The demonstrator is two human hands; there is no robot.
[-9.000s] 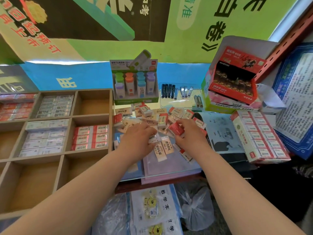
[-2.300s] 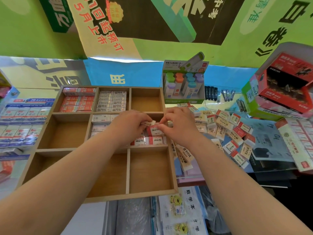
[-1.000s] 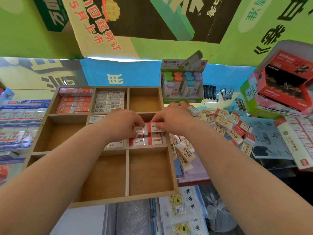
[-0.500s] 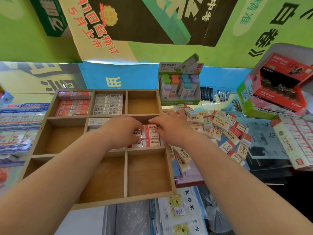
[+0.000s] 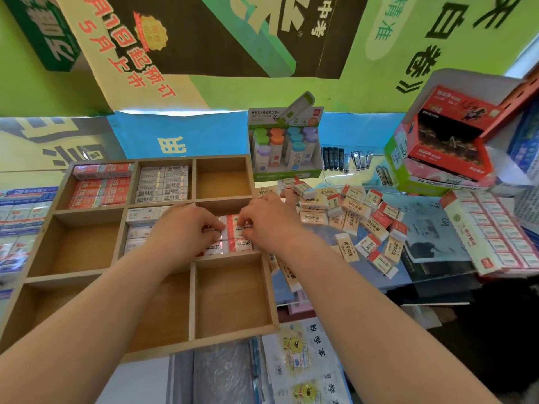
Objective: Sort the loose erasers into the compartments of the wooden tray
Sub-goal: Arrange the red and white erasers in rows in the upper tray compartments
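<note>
The wooden tray [image 5: 191, 301] lies in front of me, divided into nine compartments. Both hands are over its middle-right compartment, which holds red-and-white 2B erasers [image 5: 239, 244]. My left hand [image 5: 186, 225] has its fingertips curled on one eraser there, and my right hand [image 5: 262, 220] pinches the neighbouring one. Red erasers [image 5: 99, 188] fill the top-left compartment, white barcoded ones [image 5: 163, 183] the top-middle, and pale ones [image 5: 140, 214] the centre. A pile of loose erasers [image 5: 350, 211] is spread on the counter to the tray's right.
Behind the pile stands a display box of coloured-cap items [image 5: 284, 147], with nail clippers [image 5: 358, 161] beside it. A red-and-green carton [image 5: 446, 141] and a long box of erasers [image 5: 493, 228] sit at the right. Packaged erasers [image 5: 20, 217] lie left of the tray.
Both hands carried erasers from the pile over to the tray. In the last second they have sunk lower into the middle-right compartment, setting the red-and-white erasers among those there.
</note>
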